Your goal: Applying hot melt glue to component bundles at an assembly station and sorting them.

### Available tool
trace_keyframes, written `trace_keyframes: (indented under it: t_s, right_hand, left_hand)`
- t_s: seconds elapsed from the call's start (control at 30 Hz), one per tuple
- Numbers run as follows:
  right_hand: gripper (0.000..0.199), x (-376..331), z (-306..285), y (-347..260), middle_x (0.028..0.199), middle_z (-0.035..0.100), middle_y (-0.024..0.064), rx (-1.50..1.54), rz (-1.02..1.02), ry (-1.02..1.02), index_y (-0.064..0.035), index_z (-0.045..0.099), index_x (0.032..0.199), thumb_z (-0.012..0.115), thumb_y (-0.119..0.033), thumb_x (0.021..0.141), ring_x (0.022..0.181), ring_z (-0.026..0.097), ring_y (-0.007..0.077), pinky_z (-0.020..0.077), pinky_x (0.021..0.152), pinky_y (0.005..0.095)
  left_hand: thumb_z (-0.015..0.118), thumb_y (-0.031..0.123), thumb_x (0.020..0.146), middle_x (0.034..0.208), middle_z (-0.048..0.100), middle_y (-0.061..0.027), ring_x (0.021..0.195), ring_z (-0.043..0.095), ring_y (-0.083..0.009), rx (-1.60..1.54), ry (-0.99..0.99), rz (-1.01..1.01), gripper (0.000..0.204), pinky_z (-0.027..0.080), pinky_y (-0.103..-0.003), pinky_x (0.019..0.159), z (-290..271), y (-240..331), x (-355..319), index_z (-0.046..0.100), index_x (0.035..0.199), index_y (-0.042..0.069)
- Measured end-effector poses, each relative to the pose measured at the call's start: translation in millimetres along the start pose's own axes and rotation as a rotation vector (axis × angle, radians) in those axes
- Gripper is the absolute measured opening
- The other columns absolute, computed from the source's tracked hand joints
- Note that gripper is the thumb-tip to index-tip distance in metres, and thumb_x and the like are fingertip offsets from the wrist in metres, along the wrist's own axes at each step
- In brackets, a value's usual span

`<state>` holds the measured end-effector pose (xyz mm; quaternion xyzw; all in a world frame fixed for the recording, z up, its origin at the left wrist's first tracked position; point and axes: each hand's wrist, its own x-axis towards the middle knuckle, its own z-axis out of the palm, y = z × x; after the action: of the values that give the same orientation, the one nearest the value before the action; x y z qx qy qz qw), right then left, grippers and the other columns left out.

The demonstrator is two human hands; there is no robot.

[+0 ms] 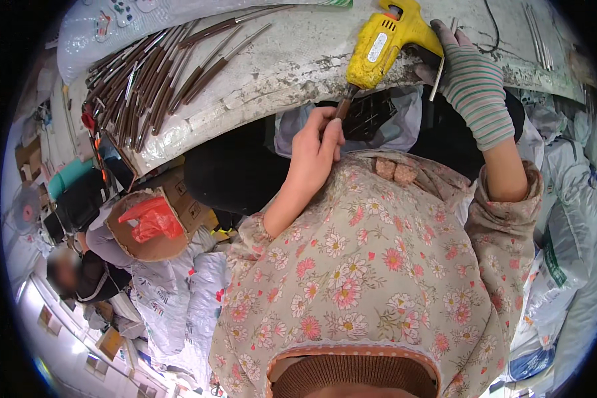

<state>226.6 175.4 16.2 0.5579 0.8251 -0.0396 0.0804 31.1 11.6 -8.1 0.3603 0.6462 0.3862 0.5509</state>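
Glue gun (385, 40) gripped by right hand (471, 86) over worn white table (292, 66); left hand (315, 149) pinches brown stick (343, 106).

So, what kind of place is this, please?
Probably a small craft workshop. The right hand holds a yellow glue gun over a worn white bench, a pile of brown sticks lies there, and big filled sacks stand around.

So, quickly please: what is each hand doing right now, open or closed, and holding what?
Left hand: closed, pinching a thin brown stick at the glue gun's nozzle.
Right hand, in a striped glove: closed around the yellow glue gun.
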Motion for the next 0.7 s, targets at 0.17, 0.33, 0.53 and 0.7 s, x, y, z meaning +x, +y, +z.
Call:
trace_keyframes:
  t_s: [0.17, 0.33, 0.53, 0.7]
  right_hand:
    - [0.065, 3, -2, 7, 0.117, 0.051, 0.0170, 0.099, -0.073, 0.001, -0.0186, 0.039, 0.128, 0.067, -0.033, 0.071, 0.105, 0.052, 0.0338, 0.0440, 0.086, 0.0388]
    - [0.061, 7, 7, 17, 0.115, 0.053, 0.0147, 0.169, -0.116, 0.046, -0.0183, 0.042, 0.127, 0.068, -0.027, 0.072, 0.103, 0.053, 0.0320, 0.0439, 0.086, 0.0363]
    - [0.057, 8, 18, 24, 0.111, 0.054, 0.0153, 0.243, -0.198, 0.116, -0.0158, 0.043, 0.125, 0.066, -0.026, 0.073, 0.094, 0.055, 0.0358, 0.0468, 0.078, 0.0399]
    - [0.064, -15, 7, -7, 0.116, 0.053, 0.0134, 0.821, -0.404, 0.400, -0.0041, 0.037, 0.129, 0.066, -0.027, 0.076, 0.098, 0.056, 0.0249, 0.0461, 0.080, 0.0343]
  left_hand:
    - [0.044, 0.012, 0.091, 0.064, 0.052, -0.0040, 0.047, 0.046, -0.0072, -0.067, 0.021, 0.012, 0.019, 0.037, -0.022, 0.044, 8, -4, 6, 0.047, 0.104, -0.002]
    - [0.045, 0.011, 0.091, 0.065, 0.053, -0.0039, 0.048, 0.047, -0.0073, -0.032, 0.018, 0.070, 0.019, 0.037, -0.022, 0.044, 4, -5, 1, 0.047, 0.105, -0.001]
    - [0.042, 0.011, 0.092, 0.075, 0.053, -0.0040, 0.060, 0.048, -0.0073, -0.042, -0.017, 0.063, 0.021, 0.040, -0.021, 0.055, -3, -4, -11, 0.047, 0.108, -0.002]
    - [0.045, 0.012, 0.091, 0.083, 0.055, -0.0038, 0.072, 0.049, -0.0093, -0.091, -0.008, 0.204, 0.021, 0.040, -0.022, 0.069, -3, 1, -6, 0.048, 0.109, 0.000]
